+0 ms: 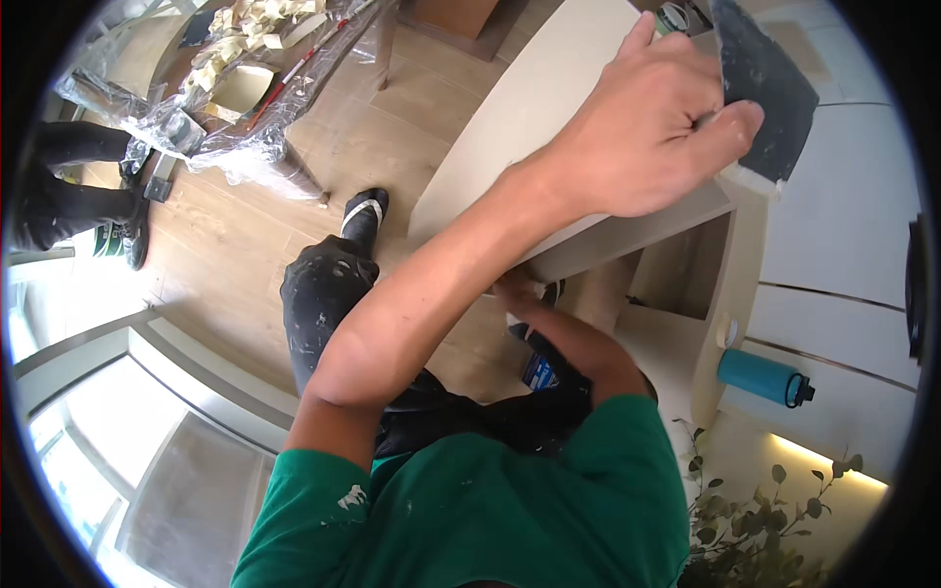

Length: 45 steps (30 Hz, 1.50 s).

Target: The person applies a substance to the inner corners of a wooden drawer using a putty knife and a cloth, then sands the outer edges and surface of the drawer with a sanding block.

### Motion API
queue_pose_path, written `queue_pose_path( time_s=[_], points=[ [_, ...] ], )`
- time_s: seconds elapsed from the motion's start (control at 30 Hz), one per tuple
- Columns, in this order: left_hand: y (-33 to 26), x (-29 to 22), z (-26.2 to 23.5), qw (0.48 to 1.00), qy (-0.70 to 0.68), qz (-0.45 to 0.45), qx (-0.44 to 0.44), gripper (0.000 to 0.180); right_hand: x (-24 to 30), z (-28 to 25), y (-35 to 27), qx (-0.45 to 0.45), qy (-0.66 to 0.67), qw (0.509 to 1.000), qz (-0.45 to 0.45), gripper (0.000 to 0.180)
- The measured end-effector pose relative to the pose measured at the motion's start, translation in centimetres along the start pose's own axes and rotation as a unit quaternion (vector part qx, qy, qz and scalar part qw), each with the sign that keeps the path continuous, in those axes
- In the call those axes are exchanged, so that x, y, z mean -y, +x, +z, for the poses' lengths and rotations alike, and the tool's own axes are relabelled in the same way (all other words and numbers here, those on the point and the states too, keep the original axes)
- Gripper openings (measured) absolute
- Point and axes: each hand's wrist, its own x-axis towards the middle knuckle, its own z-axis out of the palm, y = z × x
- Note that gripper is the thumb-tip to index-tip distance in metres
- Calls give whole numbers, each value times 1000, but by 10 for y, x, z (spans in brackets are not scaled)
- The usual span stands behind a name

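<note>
Holding a dark-grey flat sheet [774,93] at the cream tabletop's [510,118] far right, the left hand [667,127] curls nearly closed, apparently pinching it by thumb. Positioning the sheet seems in hand; the next move likely calls for a steady grip. The right hand [514,290], low by the near edge, is too obscured to tell.

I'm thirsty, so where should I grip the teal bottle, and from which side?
Probably around the middle of the bottle, coming from the person's side, which looks unobstructed. Its straight, round body suits a wraparound hold better than the smaller, uneven black cap.
</note>
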Motion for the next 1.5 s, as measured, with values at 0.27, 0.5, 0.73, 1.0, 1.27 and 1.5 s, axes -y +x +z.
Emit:
queue_pose_path(
  time_s=[0.27, 0.5, 0.73, 1.0, 1.27, 1.5],
  points=[
    [1, 13, 14, 996, -92, -7, -21, 45, -60, -79, 41, 135, -145, 980, 20, 32],
    [0, -9, -9, 998, -37, 51, -25, 44, -42, -77, 2, 262, -104, 958, -48, 38],
    [-8, 4, 13, 998, 51, 18, -32, 44, -56, -91, 7, 229, -85, 966, -85, 37],
    [-7, 8, 15, 996, 69, 37, -48, 44, -50, -95, 1, 211, -88, 969, -90, 35],
    [-6, 5, 14, 998, 37, 52, -26, 43, -35, -79, 15, 190, -126, 971, -76, 34],
    [-1, 8, 16, 998, 18, 60, -11, 42, -48, -92, 7, 207, -95, 969, -94, 32]
  ],
)
